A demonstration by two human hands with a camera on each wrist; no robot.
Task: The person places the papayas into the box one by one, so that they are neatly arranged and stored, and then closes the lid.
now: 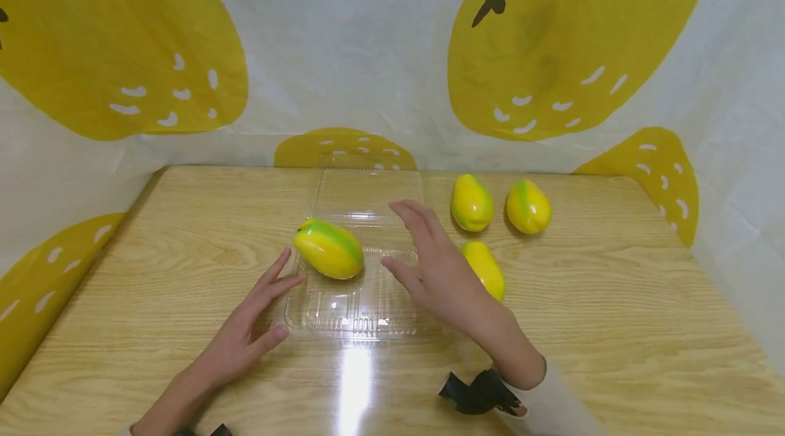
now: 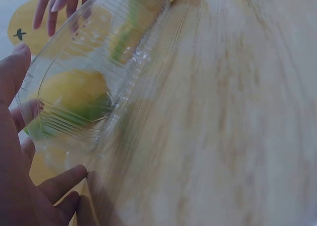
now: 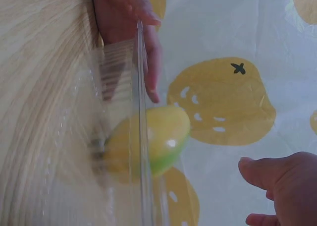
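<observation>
Head view shows both hands with fingers straight and relaxed, neither grasping anything: the left hand (image 1: 248, 327) rests on the worktop with its fingertips at the left rim of a clear plastic clamshell tray (image 1: 362, 313), and the right hand (image 1: 438, 266) hovers over the tray's right side, released, palm angled inward. 1 yellow-green mango (image 1: 329, 248) lies in the tray's near half toward its left wall, on its side; the hinged lid (image 1: 368, 191) lies open flat toward the far edge of the worktop. Just beside the right hand, outside the tray, sits another mango (image 1: 487, 269), and 2 more (image 1: 471, 202) (image 1: 528, 207) stand close together nearer the far edge, right of the lid. Judging by its glossy skin, the fruit looks smooth and likely slippery, firm rather than soft, so a wrap around its thick middle would suit it. The tray looks thin, light and flexible, liable to slide or buckle; steadying it at the rim seems wise. A yellow-printed sheet (image 1: 380, 48) backs the worktop (image 1: 613, 327).
</observation>
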